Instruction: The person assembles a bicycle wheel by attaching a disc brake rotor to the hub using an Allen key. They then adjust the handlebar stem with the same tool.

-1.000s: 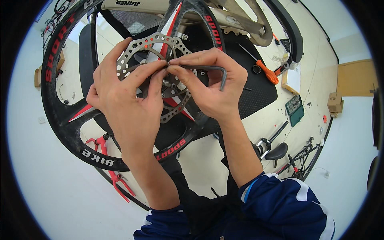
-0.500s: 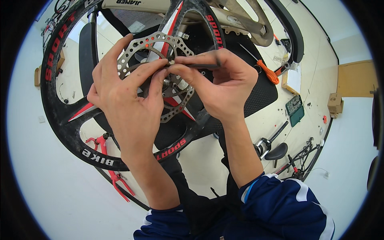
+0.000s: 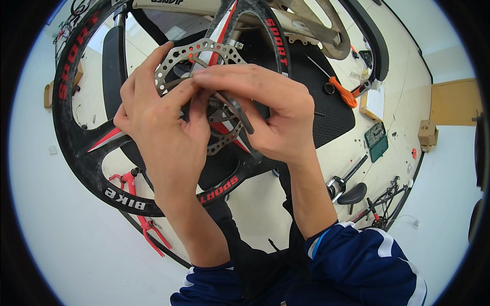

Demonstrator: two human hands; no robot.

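A silver disc brake rotor [image 3: 224, 49] with drilled holes lies at the hub of a black bicycle wheel [image 3: 70, 120] with red and white spokes. Over the rotor's left side rests my left hand [image 3: 166, 122], its thumb and index finger pinched near the hub; what they pinch is hidden. My right hand [image 3: 280, 104] is closed around a dark hex key [image 3: 240, 113], whose bent end sticks out below the fingers. The right fingertips meet the left ones over the rotor and cover the key's other end.
The wheel leans over a black seat [image 3: 332, 115] bearing an orange-handled screwdriver [image 3: 342, 93]. A pale bike frame [image 3: 306, 25] lies beyond. On the floor are a green case [image 3: 376, 143] of small parts, a saddle [image 3: 353, 194] and a pink fork [image 3: 148, 229].
My right hand has turned and shifted left, its fingers now reaching over the left fingertips. The hex key has swung from pointing right to pointing down toward me. My left hand has barely moved.
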